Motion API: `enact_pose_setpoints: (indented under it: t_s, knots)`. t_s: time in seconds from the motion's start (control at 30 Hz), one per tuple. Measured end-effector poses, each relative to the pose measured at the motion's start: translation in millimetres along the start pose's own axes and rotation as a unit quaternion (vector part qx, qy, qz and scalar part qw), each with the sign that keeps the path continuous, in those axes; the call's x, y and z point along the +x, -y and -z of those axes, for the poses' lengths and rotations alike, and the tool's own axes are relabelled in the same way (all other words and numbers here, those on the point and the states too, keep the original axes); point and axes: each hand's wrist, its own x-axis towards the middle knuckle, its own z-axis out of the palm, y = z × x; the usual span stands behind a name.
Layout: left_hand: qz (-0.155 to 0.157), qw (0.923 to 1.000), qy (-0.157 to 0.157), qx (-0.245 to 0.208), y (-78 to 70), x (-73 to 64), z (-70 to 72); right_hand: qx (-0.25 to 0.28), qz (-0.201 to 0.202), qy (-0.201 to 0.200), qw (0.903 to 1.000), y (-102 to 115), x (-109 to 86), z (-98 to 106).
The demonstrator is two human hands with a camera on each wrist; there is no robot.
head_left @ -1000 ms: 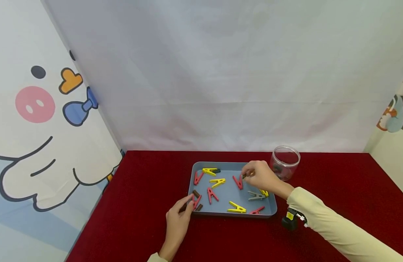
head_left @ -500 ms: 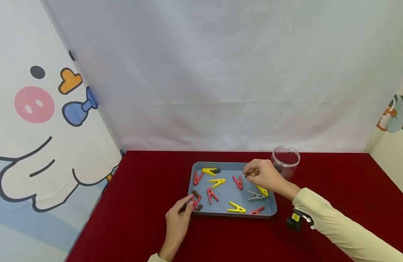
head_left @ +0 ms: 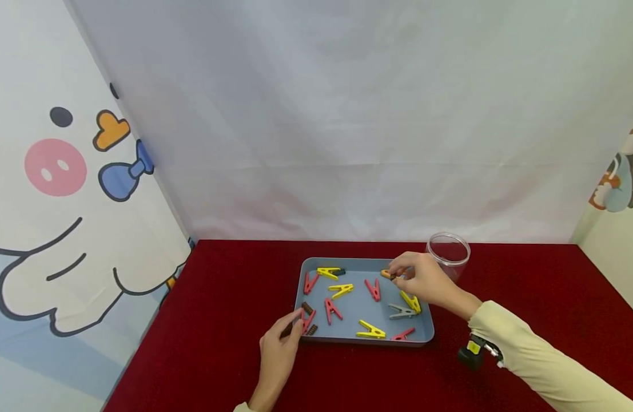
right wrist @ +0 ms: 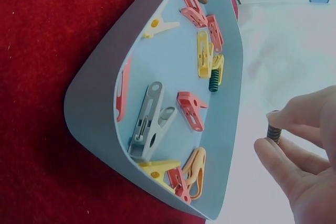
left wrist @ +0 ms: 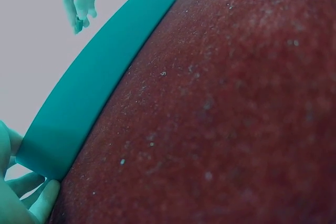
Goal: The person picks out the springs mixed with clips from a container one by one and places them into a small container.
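In the right wrist view my right hand (right wrist: 310,150) pinches a small dark ribbed cylinder (right wrist: 273,132) between thumb and fingertips, raised above the tray's far right part. My left hand (head_left: 279,349) grips the near left corner of the blue-grey tray (head_left: 354,309), thumb outside and fingers over the rim. Inside lie several clothespins: red (head_left: 373,290), yellow (head_left: 341,290), grey (head_left: 402,311) and an orange one (right wrist: 196,171) at the right end. Two brown ribbed cylinders (head_left: 312,330) lie by my left fingers. A dark green ribbed cylinder (right wrist: 213,81) lies against a yellow clothespin.
A clear round jar (head_left: 457,266) stands without a lid behind the tray's right corner, partly hidden by my right hand. Dark red cloth (head_left: 234,297) covers the table. A white curtain (head_left: 373,126) hangs at the back, with a cartoon-printed sheet (head_left: 100,246) to the left.
My right hand has moved a little to the right, nearer the jar, still pinching the ribbed cylinder. The orange clothespin now shows below its fingers. The left hand has stayed at the tray corner.
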Motion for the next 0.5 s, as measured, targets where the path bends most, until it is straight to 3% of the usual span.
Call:
enact_pose_setpoints:
  t_s: [0.5]
  knots:
    - [0.007, 1.0, -0.001, 0.004, 1.7, 0.2, -0.6, 0.013, 0.008, -0.014, 0.9998, 0.8, -3.7, 10.4]
